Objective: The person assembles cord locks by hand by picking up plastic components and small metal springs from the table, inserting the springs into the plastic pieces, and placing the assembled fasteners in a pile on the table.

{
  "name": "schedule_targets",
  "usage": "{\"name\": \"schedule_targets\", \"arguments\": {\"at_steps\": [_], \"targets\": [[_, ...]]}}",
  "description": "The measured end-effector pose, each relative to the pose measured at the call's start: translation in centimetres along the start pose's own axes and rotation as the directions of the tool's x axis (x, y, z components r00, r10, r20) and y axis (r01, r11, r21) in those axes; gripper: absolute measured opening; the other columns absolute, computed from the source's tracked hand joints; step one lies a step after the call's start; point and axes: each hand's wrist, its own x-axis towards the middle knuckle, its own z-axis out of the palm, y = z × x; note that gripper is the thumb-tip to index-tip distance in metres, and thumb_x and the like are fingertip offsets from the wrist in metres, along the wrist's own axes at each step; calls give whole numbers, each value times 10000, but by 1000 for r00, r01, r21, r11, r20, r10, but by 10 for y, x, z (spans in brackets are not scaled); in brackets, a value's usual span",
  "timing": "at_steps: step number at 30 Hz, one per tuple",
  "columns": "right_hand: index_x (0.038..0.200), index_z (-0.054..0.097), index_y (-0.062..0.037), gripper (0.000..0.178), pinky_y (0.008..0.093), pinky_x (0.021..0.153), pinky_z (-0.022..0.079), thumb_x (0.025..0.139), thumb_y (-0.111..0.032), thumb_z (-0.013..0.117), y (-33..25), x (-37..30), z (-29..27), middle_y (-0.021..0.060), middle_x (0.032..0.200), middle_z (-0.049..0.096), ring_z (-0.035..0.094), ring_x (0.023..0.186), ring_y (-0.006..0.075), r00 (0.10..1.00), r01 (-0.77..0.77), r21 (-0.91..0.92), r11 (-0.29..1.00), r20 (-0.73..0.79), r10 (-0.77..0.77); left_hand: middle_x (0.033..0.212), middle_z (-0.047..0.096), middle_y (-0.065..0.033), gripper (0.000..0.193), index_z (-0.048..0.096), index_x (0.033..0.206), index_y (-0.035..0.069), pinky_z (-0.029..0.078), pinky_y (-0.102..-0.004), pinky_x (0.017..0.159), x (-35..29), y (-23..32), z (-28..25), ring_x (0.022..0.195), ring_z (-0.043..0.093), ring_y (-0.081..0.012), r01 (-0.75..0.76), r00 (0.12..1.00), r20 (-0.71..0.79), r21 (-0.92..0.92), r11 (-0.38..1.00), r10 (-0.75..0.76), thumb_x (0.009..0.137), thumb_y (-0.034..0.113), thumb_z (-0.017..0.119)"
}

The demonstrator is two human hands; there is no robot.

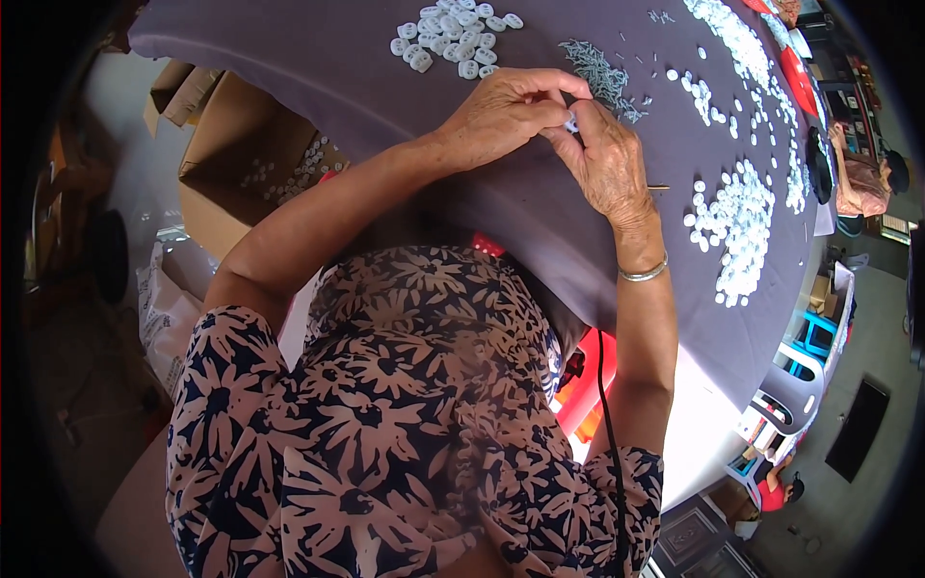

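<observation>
My left hand [511,114] and my right hand [609,166] meet above the purple-grey tablecloth [501,207]. Their fingertips pinch a small white plastic piece [571,123] between them, mostly covered by the fingers. Just beyond lies a heap of small grey screws [599,72], with a few strays around it. To the far left of my hands is a pile of oval white plastic pieces [458,37] with holes. Right of my right hand spreads a heap of small white plastic parts [740,226]. A thin brass-coloured rod [658,187] lies beside my right wrist.
More white parts [737,43] are strewn toward the far right, near a red object [798,82]. An open cardboard box [217,207] with white pieces inside stands left below the table. A black cord [605,405] runs down by my right arm. Other people [860,185] are at the right.
</observation>
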Motion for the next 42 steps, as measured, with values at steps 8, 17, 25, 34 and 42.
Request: {"name": "schedule_targets", "arguments": {"at_steps": [8,17,25,34,42], "targets": [[810,482,10,292,385,575,511,809,-197,690,-1,-2,4,151,734,580,616,677,331,1000,19,54,998,-1,-19,862,625,-1,284,635,1134,72,454,-218,696,-8,-1,6,759,539,-53,-1,997,-76,-16,1000,0,873,49,526],[786,478,5,221,383,533,493,810,-118,660,-9,-6,6,142,628,543,600,608,319,997,75,94,993,-19,-73,789,601,15,293,638,1128,75,415,-210,646,-17,4,10,702,487,-46,-7,995,-97,-76,997,-1,866,52,512],[791,489,-5,186,406,556,476,848,-116,627,-12,-7,5,162,674,554,585,640,355,999,43,129,991,-38,-39,764,553,16,323,627,1148,83,414,-216,676,-17,8,4,702,463,-68,-12,1000,-15,-91,996,11,848,70,511],[724,505,-22,269,363,508,518,816,-209,675,1,-6,14,143,600,591,632,588,301,984,150,39,988,-101,-145,801,532,-5,395,478,1254,18,455,-208,644,-5,2,-3,701,526,-75,111,992,82,-190,976,-96,865,2,547],[748,504,-56,353,347,478,506,783,-337,714,-7,-1,7,115,642,609,633,572,277,993,51,-70,996,-99,-58,804,546,-17,376,463,1229,19,451,-207,622,-3,5,-10,709,531,-69,30,999,20,-59,998,-29,873,13,585]]}}
